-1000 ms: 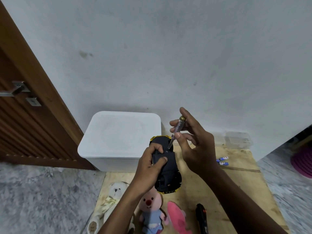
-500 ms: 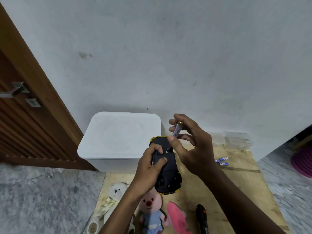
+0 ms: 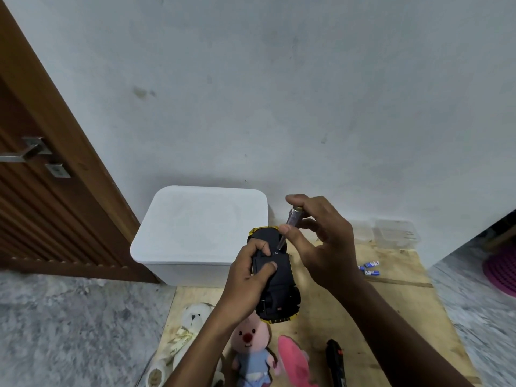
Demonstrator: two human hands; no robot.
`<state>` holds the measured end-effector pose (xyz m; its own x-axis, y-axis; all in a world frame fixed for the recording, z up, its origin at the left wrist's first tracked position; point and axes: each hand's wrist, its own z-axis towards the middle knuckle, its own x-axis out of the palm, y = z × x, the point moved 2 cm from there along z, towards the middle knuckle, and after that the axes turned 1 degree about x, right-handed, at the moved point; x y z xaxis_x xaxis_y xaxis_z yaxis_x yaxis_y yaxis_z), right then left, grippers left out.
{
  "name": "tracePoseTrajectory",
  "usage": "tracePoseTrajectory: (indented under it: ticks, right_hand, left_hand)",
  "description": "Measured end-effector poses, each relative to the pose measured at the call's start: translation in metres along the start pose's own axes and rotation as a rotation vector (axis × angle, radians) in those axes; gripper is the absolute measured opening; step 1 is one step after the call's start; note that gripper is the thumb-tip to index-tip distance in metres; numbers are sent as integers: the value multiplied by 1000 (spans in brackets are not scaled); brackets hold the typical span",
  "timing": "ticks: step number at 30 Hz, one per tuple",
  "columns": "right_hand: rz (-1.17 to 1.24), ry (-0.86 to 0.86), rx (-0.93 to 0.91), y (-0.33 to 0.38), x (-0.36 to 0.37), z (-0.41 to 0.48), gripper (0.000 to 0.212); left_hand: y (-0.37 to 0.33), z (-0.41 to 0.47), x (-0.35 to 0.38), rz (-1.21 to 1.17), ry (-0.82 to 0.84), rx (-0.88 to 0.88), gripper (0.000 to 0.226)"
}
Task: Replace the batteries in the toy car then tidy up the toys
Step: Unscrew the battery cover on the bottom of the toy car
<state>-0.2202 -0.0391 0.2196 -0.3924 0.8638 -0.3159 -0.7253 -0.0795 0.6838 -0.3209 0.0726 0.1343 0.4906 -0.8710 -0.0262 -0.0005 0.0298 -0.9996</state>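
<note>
Fingers [image 3: 259, 246] of left hand [image 3: 247, 280] are curled round the toy car [image 3: 279, 287], thumb laid across its black underside. The car is held belly-up, lifted clear of the wooden board [image 3: 391, 305], with the yellow trim just showing at both ends. The fingertips of the right hand [image 3: 326, 247] pinch the clear handle of a screwdriver [image 3: 291, 220], the index finger capping its top. The shaft slants down to the underside near the car's far end. The tip looks seated on a small screw there, though it is too small to be sure.

Step in hand, as I judge it: undoing the battery cover. The cover appears to be in place, with no compartment open.

Near edge of the board: white bear [image 3: 195, 317], pink-nosed plush [image 3: 251, 337], pink soft toy [image 3: 293, 358] and black object with a red mark [image 3: 335, 358], all lying loose.

Further right on the board: a few small blue batteries [image 3: 369, 268], well apart from the car.

Behind the hands: white box [image 3: 201, 227] against the wall, lid on.

Far right by the wall: clear plastic tub [image 3: 396, 230].

Progress: early. Left to do:
- take the cover off
- swap the cells
- refit the cover and screw it down
- gather the car and every plush, most likely into the white box, which has not been opened

No tidying done.
</note>
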Motion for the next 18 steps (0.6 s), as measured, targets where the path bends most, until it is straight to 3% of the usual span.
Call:
tracePoseTrajectory:
  ticks: [3, 9, 15, 18]
  right_hand:
    - [5, 25, 22, 0, 2, -2, 63]
    - [6, 7, -8, 2, 1, -1, 51]
    - [-8, 2, 32, 1, 4, -2, 66]
    - [33, 1, 45, 3, 3, -2, 58]
  left_hand:
    - [1, -1, -1, 0, 4, -19, 12]
    - [0, -1, -3, 2, -18, -21, 12]
    - [0, -1, -3, -3, -4, -38, 12]
    - [0, -1, -4, -6, -5, -25, 12]
